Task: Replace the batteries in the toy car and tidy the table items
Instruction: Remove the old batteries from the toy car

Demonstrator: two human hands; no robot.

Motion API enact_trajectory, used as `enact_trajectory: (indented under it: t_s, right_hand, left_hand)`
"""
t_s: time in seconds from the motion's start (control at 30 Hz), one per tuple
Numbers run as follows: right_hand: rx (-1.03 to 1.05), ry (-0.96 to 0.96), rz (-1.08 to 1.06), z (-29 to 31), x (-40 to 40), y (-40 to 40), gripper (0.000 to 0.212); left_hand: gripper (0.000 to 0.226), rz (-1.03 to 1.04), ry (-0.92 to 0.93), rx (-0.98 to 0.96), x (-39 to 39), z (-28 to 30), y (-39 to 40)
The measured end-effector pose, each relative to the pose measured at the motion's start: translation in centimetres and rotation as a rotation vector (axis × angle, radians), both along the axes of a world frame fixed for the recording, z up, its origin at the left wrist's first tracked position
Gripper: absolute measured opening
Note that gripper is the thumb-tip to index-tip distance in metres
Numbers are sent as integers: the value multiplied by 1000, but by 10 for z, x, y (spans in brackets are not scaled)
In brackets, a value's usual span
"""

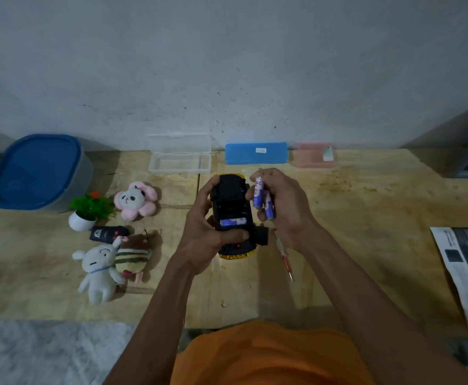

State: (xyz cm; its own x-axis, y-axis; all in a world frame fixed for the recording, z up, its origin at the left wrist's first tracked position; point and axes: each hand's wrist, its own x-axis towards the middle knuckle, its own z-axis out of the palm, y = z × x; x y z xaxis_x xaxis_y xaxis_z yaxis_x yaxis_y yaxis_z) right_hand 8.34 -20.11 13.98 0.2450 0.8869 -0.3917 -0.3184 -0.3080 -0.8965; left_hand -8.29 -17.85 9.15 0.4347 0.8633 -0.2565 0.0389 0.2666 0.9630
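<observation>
My left hand [202, 232] grips a yellow toy car [231, 201] turned upside down, its black underside facing me. One blue-and-white battery [233, 221] lies in the open compartment, just above my left thumb. A small black cover piece [262, 234] hangs at the car's right side. Beside the car, my right hand [282, 207] holds two blue-and-white batteries [262, 198] between its fingers. A red-handled screwdriver [284, 258] lies on the wooden table [366, 207] below my right hand.
At the left are a pink flower plush [135, 200], a white plush [99, 270], a striped plush [133, 258], a black remote [108, 233], a potted plant [88, 211] and a blue-lidded tub [35, 172]. Along the wall: clear [180, 159], blue [256, 153], pink [313, 155] boxes. A newspaper [466, 268] lies right.
</observation>
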Motion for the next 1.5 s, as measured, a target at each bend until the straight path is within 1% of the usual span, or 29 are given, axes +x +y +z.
enact_trajectory:
  t_s: [0.03, 0.07, 0.1, 0.2, 0.23, 0.27, 0.4, 0.47, 0.5, 0.6, 0.63, 0.73, 0.83, 0.9, 1.0, 1.13, 1.2, 1.37, 1.5]
  right_hand:
    - [-48, 119, -35, 2, 1, -2, 19]
    - [-101, 161, -47, 3, 2, -3, 16]
    - [-143, 101, -32, 2, 3, -6, 15]
    - [-149, -355, 151, -6, 0, -18, 19]
    - [-154, -442, 204, -9, -2, -22, 21]
    - [-165, -475, 234, -11, -4, -25, 24]
    - [-195, -456, 247, -10, -10, -29, 38]
    - [-233, -427, 234, -6, -12, -28, 40]
    - [-257, -392, 223, -4, -13, -28, 38]
    - [-324, -191, 162, -1, -14, -27, 26]
    - [-339, -151, 143, 0, -14, -26, 23]
    - [-355, -129, 109, -4, -16, -24, 24]
    - [-353, -157, 92, -11, -17, -24, 22]
    - [-335, -217, 101, -14, -18, -25, 20]
    - [-296, -291, 104, -16, -21, -27, 24]
    - [-280, -242, 81, -17, -21, -27, 23]
    - [-271, -251, 99, -17, -22, -24, 22]
    - [-234, -458, 96, -26, -22, -18, 23]
    - [-167, -497, 44, -33, -21, -16, 11]
  left_hand:
    - [114, 3, -9, -4, -1, -1, 0]
    - [115, 4, -15, -8, -2, -2, 0]
    - [118, 2, -24, -13, -2, -2, 0]
    - [121, -6, -40, -10, -2, -1, 0]
    - [121, -3, -42, -6, -2, 0, 0]
    - [122, 3, -42, 0, -2, 0, 1]
    - [123, 14, -15, 28, 0, -2, 2]
    - [123, 23, 2, 35, 1, -2, 1]
    - [122, 26, 5, 37, 2, -3, 0]
    - [121, 22, 10, 29, 4, -4, 0]
    - [121, 22, 13, 22, 4, -4, 0]
    - [121, 40, 6, 23, 3, -4, 0]
    - [121, 62, -11, 23, 2, -3, 0]
    - [121, 62, -3, 19, 2, -3, 0]
    - [120, 65, 22, 26, 2, -5, 0]
    - [120, 70, 31, 33, -1, -9, -2]
    - [120, 71, 29, 18, 0, -11, -4]
    - [119, 69, 13, 17, 4, -12, -7]
    - [118, 57, 20, 1, 6, -11, -6]
